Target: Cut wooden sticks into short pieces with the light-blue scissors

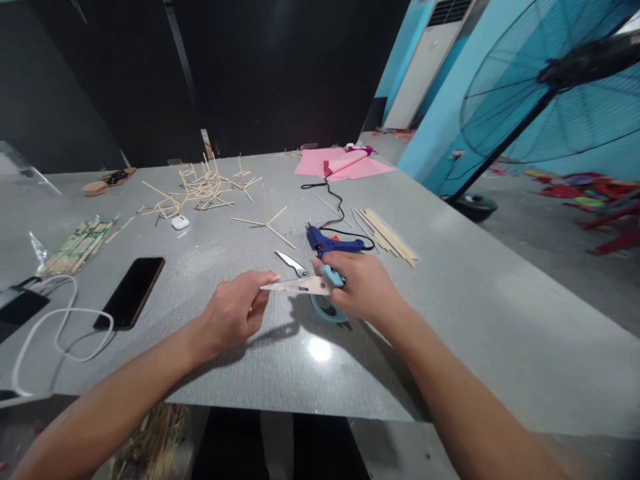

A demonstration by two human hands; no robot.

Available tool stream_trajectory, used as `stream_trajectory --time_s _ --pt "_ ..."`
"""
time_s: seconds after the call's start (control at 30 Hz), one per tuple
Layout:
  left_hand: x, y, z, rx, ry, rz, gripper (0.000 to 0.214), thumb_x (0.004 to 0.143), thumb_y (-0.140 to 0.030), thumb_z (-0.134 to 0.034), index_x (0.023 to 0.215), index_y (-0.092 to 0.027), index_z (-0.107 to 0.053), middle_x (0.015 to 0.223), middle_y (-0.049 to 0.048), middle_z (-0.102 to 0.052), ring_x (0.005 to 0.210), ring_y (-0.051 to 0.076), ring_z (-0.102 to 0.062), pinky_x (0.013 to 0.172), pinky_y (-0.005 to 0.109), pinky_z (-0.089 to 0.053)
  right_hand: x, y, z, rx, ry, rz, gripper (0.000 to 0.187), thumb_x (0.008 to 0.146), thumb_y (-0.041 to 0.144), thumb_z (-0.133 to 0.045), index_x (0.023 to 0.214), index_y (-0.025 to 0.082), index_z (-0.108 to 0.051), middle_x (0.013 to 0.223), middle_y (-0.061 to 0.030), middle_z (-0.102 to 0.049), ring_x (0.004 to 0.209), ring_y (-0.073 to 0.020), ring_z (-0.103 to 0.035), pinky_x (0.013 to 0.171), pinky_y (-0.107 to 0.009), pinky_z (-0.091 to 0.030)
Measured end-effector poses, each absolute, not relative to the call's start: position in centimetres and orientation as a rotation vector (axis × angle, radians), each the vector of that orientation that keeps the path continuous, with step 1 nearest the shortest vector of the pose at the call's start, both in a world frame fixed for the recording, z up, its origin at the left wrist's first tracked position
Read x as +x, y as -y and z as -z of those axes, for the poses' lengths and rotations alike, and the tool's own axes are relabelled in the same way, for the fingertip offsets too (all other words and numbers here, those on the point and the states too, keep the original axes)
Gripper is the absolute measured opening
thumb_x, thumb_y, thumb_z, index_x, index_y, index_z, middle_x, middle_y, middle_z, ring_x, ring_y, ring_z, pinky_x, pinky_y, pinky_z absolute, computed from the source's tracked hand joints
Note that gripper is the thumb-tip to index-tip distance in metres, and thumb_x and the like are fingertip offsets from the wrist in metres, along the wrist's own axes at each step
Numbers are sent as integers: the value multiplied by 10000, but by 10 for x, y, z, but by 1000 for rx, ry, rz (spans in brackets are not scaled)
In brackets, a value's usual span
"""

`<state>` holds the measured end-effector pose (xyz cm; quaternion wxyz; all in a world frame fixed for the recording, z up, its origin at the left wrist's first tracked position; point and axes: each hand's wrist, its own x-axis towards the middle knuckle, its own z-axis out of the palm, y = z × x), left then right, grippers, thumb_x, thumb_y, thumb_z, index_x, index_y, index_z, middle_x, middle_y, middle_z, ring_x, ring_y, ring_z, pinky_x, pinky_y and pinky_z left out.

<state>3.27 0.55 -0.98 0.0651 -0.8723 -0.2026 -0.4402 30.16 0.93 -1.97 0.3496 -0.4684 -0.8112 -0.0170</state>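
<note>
My right hand [363, 285] is wrapped round the light blue handles of a pair of scissors [306, 285], whose blades stand apart and point left. My left hand [236, 312] pinches a thin wooden stick [274, 278] at its tip, right by the lower blade. Both hands hover just above the grey table [475, 313] near its front edge. A blue glue gun [333, 243] lies just behind my right hand.
A black phone [131, 291] and a white cable [55, 330] lie at the left. Wooden sticks [205, 187] are scattered at the back, more sticks [389, 235] beside the glue gun. Pink paper [343, 164] sits far back. A big fan [545, 80] stands at the right.
</note>
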Motion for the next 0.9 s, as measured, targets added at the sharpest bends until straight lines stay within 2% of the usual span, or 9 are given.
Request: stream_trajectory --time_s 0.3,0.6,0.73,0.9 --pt "32 -6 11 -2638 617 1311 219 1086 -145 -460 1229 -173 -623 933 63 -778 730 136 -723 623 224 -558 301 -8 18 -1255 2109 22 249 979 300 -541 741 239 -502 685 -26 -607 624 -191 -524 605 -329 -264" --pt "31 -5 11 -2720 548 1312 203 1119 -178 -419 1210 -181 -601 865 39 -719 686 128 -655 597 235 -505 300 -6 13 -1212 2135 -69 277 994 321 -523 733 236 -485 674 -19 -586 614 -184 -510 617 -326 -274" --pt "28 -1 7 -2867 378 1288 227 1109 -168 -380 1218 -199 -577 785 18 -644 639 149 -599 570 266 -489 291 1 10 -1166 2114 -109 345 1037 333 -468 708 239 -429 621 3 -516 573 -167 -480 601 -322 -262" --pt "27 4 0 -2876 261 1290 216 1112 -180 -373 1229 -193 -554 807 31 -653 646 153 -597 564 271 -491 278 7 13 -1187 1958 -2 404 1066 322 -427 680 246 -338 571 24 -420 518 -148 -399 572 -319 -242"
